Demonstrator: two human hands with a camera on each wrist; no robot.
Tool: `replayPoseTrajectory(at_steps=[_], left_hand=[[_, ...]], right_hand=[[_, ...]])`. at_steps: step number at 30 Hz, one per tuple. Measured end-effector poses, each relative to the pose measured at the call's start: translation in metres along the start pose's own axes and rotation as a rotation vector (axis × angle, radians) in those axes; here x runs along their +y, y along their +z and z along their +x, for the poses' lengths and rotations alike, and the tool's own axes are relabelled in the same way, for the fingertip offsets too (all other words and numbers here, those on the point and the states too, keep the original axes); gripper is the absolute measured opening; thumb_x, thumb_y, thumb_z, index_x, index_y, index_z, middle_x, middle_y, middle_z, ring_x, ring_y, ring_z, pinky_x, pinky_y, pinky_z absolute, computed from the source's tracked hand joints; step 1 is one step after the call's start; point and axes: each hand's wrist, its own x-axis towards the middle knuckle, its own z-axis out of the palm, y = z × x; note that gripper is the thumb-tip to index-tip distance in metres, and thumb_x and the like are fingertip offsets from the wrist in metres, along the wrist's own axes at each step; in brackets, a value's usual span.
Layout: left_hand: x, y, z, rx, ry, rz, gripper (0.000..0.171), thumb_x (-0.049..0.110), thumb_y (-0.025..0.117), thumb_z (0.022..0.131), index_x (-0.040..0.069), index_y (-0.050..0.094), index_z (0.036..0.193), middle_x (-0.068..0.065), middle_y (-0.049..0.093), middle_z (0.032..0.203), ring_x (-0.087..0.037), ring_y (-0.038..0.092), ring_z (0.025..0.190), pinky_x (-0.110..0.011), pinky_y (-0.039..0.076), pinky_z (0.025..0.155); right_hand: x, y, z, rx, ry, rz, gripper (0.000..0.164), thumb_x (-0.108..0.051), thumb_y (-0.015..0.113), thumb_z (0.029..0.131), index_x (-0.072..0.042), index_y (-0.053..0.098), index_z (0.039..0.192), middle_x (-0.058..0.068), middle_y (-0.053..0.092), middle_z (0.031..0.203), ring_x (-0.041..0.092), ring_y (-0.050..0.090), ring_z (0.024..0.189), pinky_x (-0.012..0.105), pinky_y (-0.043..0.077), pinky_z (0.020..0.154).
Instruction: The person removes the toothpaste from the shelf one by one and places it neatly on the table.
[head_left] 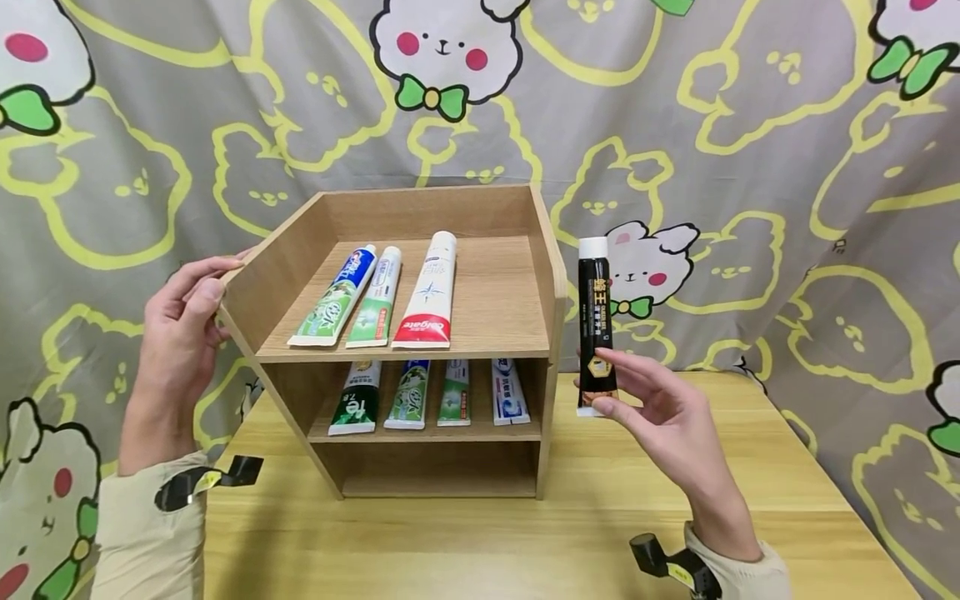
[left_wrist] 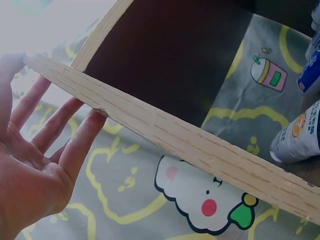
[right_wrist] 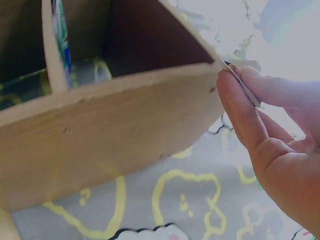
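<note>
My right hand (head_left: 667,417) pinches a black toothpaste tube (head_left: 596,325) by its flat lower end, white cap upward, just right of the wooden shelf (head_left: 435,353). In the right wrist view, thumb and fingers (right_wrist: 235,100) squeeze the tube's thin crimped edge (right_wrist: 250,95). At the shelf's upper left corner, my left hand (head_left: 183,325) grips the side panel, thumb on the near side and fingers behind it. The left wrist view shows those fingers (left_wrist: 82,135) against the panel's edge (left_wrist: 150,117). On the top board lie three toothpaste tubes, including a red-and-white one (head_left: 427,292).
Several more toothpaste tubes lie on the middle board, among them a dark green one (head_left: 356,400). The bottom compartment (head_left: 442,475) is low over the yellow wooden table (head_left: 450,550). A patterned grey curtain (head_left: 615,108) hangs behind and at both sides.
</note>
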Motion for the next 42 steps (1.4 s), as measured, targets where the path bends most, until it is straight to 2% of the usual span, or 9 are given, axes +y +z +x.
replayPoseTrajectory(at_steps=[6, 11, 16, 19, 22, 26, 30, 36, 42], left_hand=[[0.000, 0.001, 0.002, 0.002, 0.003, -0.025, 0.033, -0.001, 0.053, 0.101, -0.019, 0.055, 0.128, -0.024, 0.061, 0.137, -0.022, 0.062, 0.096, -0.023, 0.057, 0.057], [0.000, 0.002, 0.000, 0.013, 0.001, -0.021, 0.032, -0.001, 0.052, 0.101, -0.020, 0.054, 0.127, -0.025, 0.060, 0.138, -0.022, 0.065, 0.095, -0.025, 0.058, 0.058], [0.001, 0.001, -0.001, -0.035, 0.000, -0.059, 0.031, -0.003, 0.051, 0.102, -0.019, 0.055, 0.128, -0.026, 0.060, 0.137, -0.022, 0.065, 0.095, -0.026, 0.059, 0.059], [0.001, 0.001, -0.001, -0.046, -0.007, -0.045, 0.031, -0.003, 0.050, 0.102, -0.018, 0.055, 0.129, -0.025, 0.059, 0.138, -0.022, 0.065, 0.095, -0.026, 0.059, 0.060], [0.001, -0.001, -0.001, -0.057, -0.009, -0.048, 0.030, -0.004, 0.049, 0.103, -0.017, 0.054, 0.130, -0.024, 0.059, 0.139, -0.022, 0.065, 0.094, -0.026, 0.059, 0.060], [0.001, -0.003, -0.002, -0.078, -0.007, -0.115, 0.030, -0.007, 0.046, 0.103, -0.018, 0.054, 0.130, -0.025, 0.059, 0.139, -0.023, 0.066, 0.093, -0.027, 0.059, 0.060], [0.000, -0.003, -0.002, -0.074, -0.002, -0.138, 0.030, -0.008, 0.045, 0.103, -0.018, 0.054, 0.129, -0.026, 0.059, 0.138, -0.023, 0.067, 0.093, -0.027, 0.059, 0.059], [0.000, -0.002, -0.002, -0.062, -0.002, -0.127, 0.030, -0.007, 0.047, 0.102, -0.018, 0.055, 0.129, -0.025, 0.060, 0.137, -0.022, 0.066, 0.092, -0.026, 0.058, 0.058], [0.001, -0.001, -0.002, -0.055, -0.001, -0.111, 0.029, -0.006, 0.048, 0.103, -0.018, 0.056, 0.129, -0.025, 0.060, 0.137, -0.022, 0.066, 0.092, -0.025, 0.058, 0.058]], right_hand=[[0.015, -0.008, 0.005, 0.029, 0.036, -0.053, 0.053, 0.019, 0.070, 0.086, 0.006, 0.060, 0.136, 0.010, 0.068, 0.131, 0.019, 0.069, 0.115, 0.026, 0.058, 0.082], [0.028, -0.013, 0.006, 0.035, 0.039, -0.040, 0.052, 0.018, 0.070, 0.087, 0.006, 0.061, 0.136, 0.012, 0.068, 0.130, 0.020, 0.069, 0.113, 0.025, 0.058, 0.080], [0.043, -0.017, 0.006, 0.037, 0.081, -0.076, 0.052, 0.013, 0.071, 0.089, 0.002, 0.061, 0.138, 0.013, 0.068, 0.130, 0.019, 0.070, 0.112, 0.024, 0.058, 0.078], [0.051, -0.020, 0.006, 0.052, 0.113, -0.105, 0.053, 0.011, 0.073, 0.089, -0.001, 0.061, 0.140, 0.011, 0.067, 0.134, 0.017, 0.070, 0.112, 0.021, 0.057, 0.080], [0.059, -0.022, 0.006, 0.061, 0.148, -0.077, 0.054, 0.010, 0.074, 0.089, 0.000, 0.060, 0.140, 0.011, 0.063, 0.138, 0.018, 0.071, 0.109, 0.026, 0.057, 0.085], [0.068, -0.025, 0.005, 0.063, 0.184, -0.021, 0.055, 0.011, 0.073, 0.088, 0.002, 0.059, 0.140, 0.012, 0.060, 0.140, 0.019, 0.073, 0.105, 0.030, 0.058, 0.083], [0.077, -0.030, 0.005, 0.065, 0.214, -0.038, 0.055, 0.010, 0.074, 0.088, 0.001, 0.060, 0.140, 0.011, 0.060, 0.142, 0.017, 0.071, 0.109, 0.029, 0.058, 0.084], [0.096, -0.035, 0.003, 0.045, 0.232, -0.124, 0.055, 0.006, 0.076, 0.089, -0.003, 0.061, 0.141, 0.017, 0.060, 0.140, 0.013, 0.064, 0.118, 0.022, 0.049, 0.098], [0.112, -0.037, -0.001, 0.055, 0.275, -0.118, 0.055, 0.004, 0.077, 0.088, -0.001, 0.061, 0.141, 0.018, 0.061, 0.136, 0.012, 0.065, 0.116, 0.023, 0.053, 0.093]])
